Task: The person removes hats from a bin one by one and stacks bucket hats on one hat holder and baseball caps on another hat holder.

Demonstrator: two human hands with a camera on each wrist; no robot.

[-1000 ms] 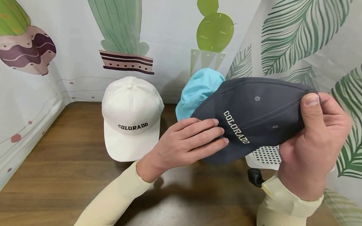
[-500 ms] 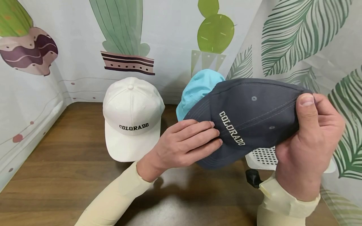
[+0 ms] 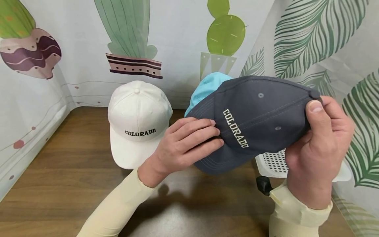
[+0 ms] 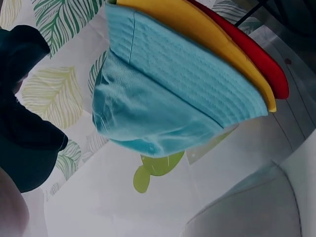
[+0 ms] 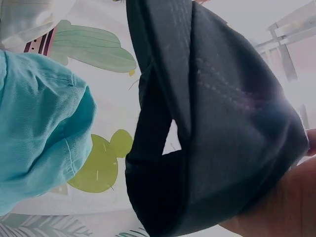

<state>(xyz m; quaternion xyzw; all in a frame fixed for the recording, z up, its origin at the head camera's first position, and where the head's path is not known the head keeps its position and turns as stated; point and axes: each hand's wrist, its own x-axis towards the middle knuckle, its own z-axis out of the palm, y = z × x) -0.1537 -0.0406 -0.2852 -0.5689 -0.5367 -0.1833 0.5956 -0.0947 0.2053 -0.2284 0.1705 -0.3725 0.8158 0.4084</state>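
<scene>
In the head view, a dark navy baseball cap (image 3: 263, 112) with COLORADO lettering is held tilted above the table, its brim toward the left. My right hand (image 3: 322, 144) pinches the top of its crown, thumb on the outside. The fingers of my left hand (image 3: 186, 141) lie over the brim, gripping it; the left thumb is hidden beneath. The right wrist view shows the cap's back strap opening (image 5: 170, 138). Behind the cap, partly covered, is a turquoise bucket hat (image 3: 208, 86). A white COLORADO cap (image 3: 137, 112) stands upright left of my left hand.
In the left wrist view, a yellow brim (image 4: 207, 32) and a red brim (image 4: 256, 57) are stacked with the turquoise hat. A white perforated plastic surface (image 3: 273, 163) sits at the right. A printed cloth (image 3: 180, 39) backs the wooden table (image 3: 77, 164).
Both hands have shifted left and slightly up with the navy cap, which now covers more of the turquoise hat. The white cap has stayed put.
</scene>
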